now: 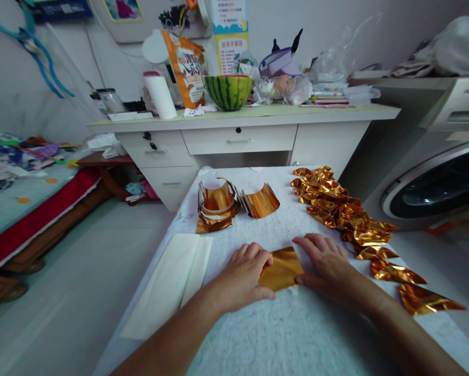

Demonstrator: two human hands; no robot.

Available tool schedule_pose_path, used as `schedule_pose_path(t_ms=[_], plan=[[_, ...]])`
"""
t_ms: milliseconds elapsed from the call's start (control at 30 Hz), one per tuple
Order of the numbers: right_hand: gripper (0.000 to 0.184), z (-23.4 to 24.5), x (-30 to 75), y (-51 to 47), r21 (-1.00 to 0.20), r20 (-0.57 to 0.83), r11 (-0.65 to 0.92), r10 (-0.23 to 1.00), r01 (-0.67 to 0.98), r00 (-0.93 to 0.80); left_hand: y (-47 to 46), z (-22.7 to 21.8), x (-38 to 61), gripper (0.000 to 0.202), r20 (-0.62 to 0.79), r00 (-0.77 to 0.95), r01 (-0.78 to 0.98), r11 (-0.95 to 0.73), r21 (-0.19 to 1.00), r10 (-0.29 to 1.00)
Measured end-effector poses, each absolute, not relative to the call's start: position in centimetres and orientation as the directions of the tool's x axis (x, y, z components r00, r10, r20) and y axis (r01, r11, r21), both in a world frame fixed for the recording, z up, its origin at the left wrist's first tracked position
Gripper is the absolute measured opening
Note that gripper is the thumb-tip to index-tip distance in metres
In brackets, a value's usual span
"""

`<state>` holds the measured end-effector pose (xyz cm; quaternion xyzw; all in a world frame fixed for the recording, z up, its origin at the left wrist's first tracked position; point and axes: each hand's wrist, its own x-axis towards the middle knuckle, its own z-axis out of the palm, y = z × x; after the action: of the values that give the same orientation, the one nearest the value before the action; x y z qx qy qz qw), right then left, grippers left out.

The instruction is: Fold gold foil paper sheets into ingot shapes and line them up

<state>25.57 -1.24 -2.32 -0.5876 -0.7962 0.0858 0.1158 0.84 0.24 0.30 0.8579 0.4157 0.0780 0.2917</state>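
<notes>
Head: foil sheet (282, 269), bare cloth (297, 334) around

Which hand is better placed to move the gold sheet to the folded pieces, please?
Probably the right hand: it presses the gold sheet on the side where the row of folded pieces lies; the left hand is farther.

One flat foil sheet (281, 269); two curled foil stacks (218, 201) (261, 201); one white paper strip (172, 282).

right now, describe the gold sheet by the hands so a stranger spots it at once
On the white table, find the left hand and right hand at the front. The gold sheet lies between them, pinned by both. It alone lies flat: stacks behind curl, the row beside is folded.
</notes>
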Motion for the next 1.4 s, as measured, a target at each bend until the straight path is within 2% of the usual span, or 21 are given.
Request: schedule_pose_path(t_ms=[267, 367, 500, 633, 767, 967, 1167, 1400], plan=[[0.07, -0.9, 26.8, -0.8, -0.347, -0.001, 0.307, 0.945, 0.886, -0.327, 0.2, 0.3, 0.8, 0.044, -0.102, 0.65, 0.658, -0.491, 0.571, 0.753], [0.067, -0.4, 27.1, -0.8, -0.413, 0.024, 0.326, 0.937, 0.85, -0.348, 0.1, 0.3, 0.7, 0.041, -0.098, 0.656, 0.653, -0.499, 0.569, 0.748], [0.041, 0.9, 26.5, -1.2, -0.517, 0.126, 0.388, 0.916, 0.763, -0.381, 0.0, 0.3, 0.7, 0.038, -0.073, 0.657, 0.649, -0.514, 0.561, 0.75], [0.016, 1.7, 24.5, -1.9, -0.555, 0.04, 0.455, 0.851, 0.696, -0.524, -0.2, 0.2, 0.9, 0.047, -0.045, 0.649, 0.651, -0.524, 0.549, 0.759], [0.019, 1.1, 23.2, -2.1, -0.539, 0.012, 0.459, 0.843, 0.706, -0.538, -0.4, 0.3, 1.2, 0.048, -0.034, 0.634, 0.668, -0.526, 0.526, 0.772], [0.016, 0.6, 23.3, -1.7, -0.552, 0.039, 0.489, 0.824, 0.675, -0.565, -0.5, 0.4, 1.4, 0.031, -0.004, 0.66, 0.639, -0.56, 0.527, 0.751], [0.01, 0.8, 23.4, -1.8, -0.53, 0.051, 0.518, 0.81, 0.671, -0.584, -0.5, -0.2, 1.4, 0.005, 0.025, 0.685, 0.589, -0.574, 0.569, 0.728], [0.016, 0.9, 23.8, -1.8, -0.598, 0.066, 0.472, 0.834, 0.648, -0.547, -0.2, 0.0, 1.4, 0.012, 0.013, 0.673, 0.585, -0.543, 0.602, 0.739]])
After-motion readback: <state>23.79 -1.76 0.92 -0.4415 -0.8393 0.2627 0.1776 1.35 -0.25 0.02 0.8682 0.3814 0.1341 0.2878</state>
